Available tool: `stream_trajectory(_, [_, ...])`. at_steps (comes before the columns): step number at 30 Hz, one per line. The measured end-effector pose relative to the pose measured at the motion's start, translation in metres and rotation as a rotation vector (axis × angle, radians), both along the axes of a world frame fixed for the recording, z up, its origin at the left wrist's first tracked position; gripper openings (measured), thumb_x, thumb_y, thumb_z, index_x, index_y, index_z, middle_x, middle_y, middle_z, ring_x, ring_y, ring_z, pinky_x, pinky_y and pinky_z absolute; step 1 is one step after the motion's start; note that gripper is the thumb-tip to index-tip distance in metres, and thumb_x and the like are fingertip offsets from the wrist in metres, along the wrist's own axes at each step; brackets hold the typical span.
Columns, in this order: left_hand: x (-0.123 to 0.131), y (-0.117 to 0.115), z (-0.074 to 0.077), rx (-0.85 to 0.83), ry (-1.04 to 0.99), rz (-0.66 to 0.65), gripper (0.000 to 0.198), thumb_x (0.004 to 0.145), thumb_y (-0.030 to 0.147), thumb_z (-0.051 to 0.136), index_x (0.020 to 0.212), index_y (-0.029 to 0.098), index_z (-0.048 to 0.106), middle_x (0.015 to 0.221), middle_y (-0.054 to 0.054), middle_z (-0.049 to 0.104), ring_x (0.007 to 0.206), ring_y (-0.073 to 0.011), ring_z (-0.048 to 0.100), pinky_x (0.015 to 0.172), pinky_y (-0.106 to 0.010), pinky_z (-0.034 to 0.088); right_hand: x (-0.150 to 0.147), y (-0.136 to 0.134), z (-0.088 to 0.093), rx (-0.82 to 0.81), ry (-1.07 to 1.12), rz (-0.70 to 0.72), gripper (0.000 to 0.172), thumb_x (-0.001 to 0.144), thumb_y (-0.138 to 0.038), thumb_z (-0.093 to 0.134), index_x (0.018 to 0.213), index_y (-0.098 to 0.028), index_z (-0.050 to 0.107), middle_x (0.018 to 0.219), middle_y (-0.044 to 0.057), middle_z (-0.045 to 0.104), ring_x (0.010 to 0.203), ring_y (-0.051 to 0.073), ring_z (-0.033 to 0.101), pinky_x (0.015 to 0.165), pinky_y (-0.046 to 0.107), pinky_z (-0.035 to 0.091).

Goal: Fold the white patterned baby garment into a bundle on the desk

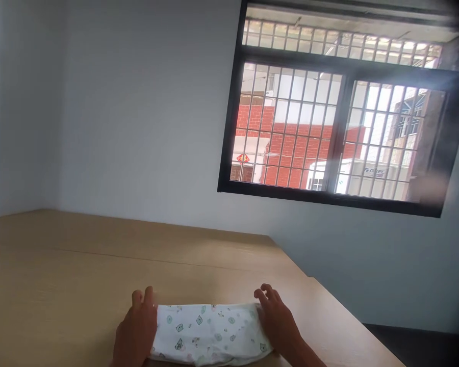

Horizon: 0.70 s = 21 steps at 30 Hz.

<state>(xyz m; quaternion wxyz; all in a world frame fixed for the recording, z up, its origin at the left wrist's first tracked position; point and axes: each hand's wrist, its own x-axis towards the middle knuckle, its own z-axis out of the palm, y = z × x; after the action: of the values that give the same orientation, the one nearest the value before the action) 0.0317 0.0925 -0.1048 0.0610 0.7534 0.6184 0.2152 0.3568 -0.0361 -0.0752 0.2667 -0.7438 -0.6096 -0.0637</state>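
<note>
A folded white cloth (208, 334) printed with small green and grey figures lies on the wooden table (80, 265) near the bottom of the view. My left hand (135, 331) rests on the cloth's left end, fingers stretched forward and lying flat. My right hand (275, 318) lies on the right end, fingers slightly curled and apart, pressing the fabric's edge. Neither hand lifts the cloth; it stays flat on the tabletop between them.
The light wooden table runs far to the left and back to a grey wall. Its right edge (352, 316) slants down to the lower right, with dark floor (424, 346) beyond. A black-framed barred window (329, 122) is set in the wall ahead.
</note>
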Motion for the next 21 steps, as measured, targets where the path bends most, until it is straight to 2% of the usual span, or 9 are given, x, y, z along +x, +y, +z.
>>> stream_trajectory(2, [0.015,-0.023,0.013,0.059,0.121,-0.065,0.047,0.098,0.02,0.031,0.142,0.011,0.046,0.148,-0.02,0.041,0.134,-0.0324,0.045,0.102,-0.047,0.044,-0.03,0.0,-0.001,0.026,-0.101,0.1,0.029,0.088,-0.011,0.043,0.105,-0.02,0.065,0.132,0.016,0.057,0.124,0.034,0.05,0.101,0.052,0.043])
stream_trajectory(4, [0.037,-0.044,0.022,-0.045,0.197,-0.277,0.052,0.099,0.03,0.035,0.147,0.012,0.042,0.156,-0.015,0.032,0.146,-0.0292,0.027,0.118,-0.044,0.029,-0.063,0.003,0.0,-0.027,-0.152,0.239,0.031,0.095,-0.023,0.044,0.119,-0.02,0.063,0.141,0.015,0.052,0.134,0.032,0.044,0.11,0.051,0.038])
stream_trajectory(7, [0.065,-0.062,0.023,-0.214,0.205,-0.575,0.059,0.097,0.032,0.029,0.152,0.012,0.028,0.16,-0.007,0.018,0.149,-0.0262,0.013,0.123,-0.043,0.019,-0.1,0.013,0.002,-0.254,-0.089,0.37,0.047,0.1,-0.032,0.039,0.143,-0.014,0.046,0.155,0.016,0.035,0.144,0.029,0.031,0.117,0.048,0.03])
stream_trajectory(9, [0.069,-0.062,0.018,-0.267,0.229,-0.639,0.062,0.096,0.035,0.029,0.152,0.01,0.024,0.159,-0.006,0.015,0.149,-0.0275,0.011,0.123,-0.047,0.015,-0.105,0.019,0.004,-0.413,-0.046,0.423,0.056,0.099,-0.034,0.041,0.15,-0.011,0.035,0.157,0.015,0.027,0.147,0.027,0.023,0.121,0.049,0.022])
stream_trajectory(12, [0.049,-0.053,0.011,-0.311,0.251,-0.63,0.077,0.093,0.061,0.031,0.151,0.011,0.025,0.158,-0.007,0.014,0.148,-0.0318,0.013,0.122,-0.053,0.013,-0.081,0.017,0.007,-0.511,-0.033,0.419,0.063,0.098,-0.041,0.044,0.153,-0.016,0.028,0.159,0.01,0.021,0.148,0.027,0.016,0.121,0.053,0.014])
stream_trajectory(15, [0.017,-0.044,0.013,-0.318,0.252,-0.594,0.09,0.088,0.074,0.031,0.151,0.01,0.025,0.158,-0.009,0.012,0.148,-0.0328,0.011,0.122,-0.053,0.011,-0.037,-0.003,0.01,-0.455,-0.071,0.285,0.061,0.099,-0.051,0.039,0.151,-0.019,0.033,0.157,0.009,0.025,0.147,0.03,0.018,0.12,0.06,0.008])
stream_trajectory(18, [-0.007,-0.033,0.012,-0.315,0.172,-0.557,0.09,0.089,0.073,0.032,0.152,0.008,0.025,0.158,-0.01,0.012,0.148,-0.0316,0.009,0.123,-0.05,0.013,0.002,-0.035,0.005,-0.397,-0.085,0.159,0.057,0.097,-0.053,0.043,0.146,-0.025,0.042,0.153,0.009,0.032,0.144,0.034,0.026,0.118,0.066,0.003])
stream_trajectory(21, [-0.021,-0.014,-0.005,-0.275,0.009,-0.6,0.064,0.095,0.05,0.037,0.15,0.017,0.035,0.158,-0.004,0.023,0.148,-0.027,0.018,0.123,-0.047,0.018,0.023,-0.071,-0.015,-0.33,0.025,0.2,0.054,0.083,-0.056,0.064,0.135,-0.042,0.055,0.146,0.002,0.046,0.137,0.041,0.038,0.114,0.07,0.021])
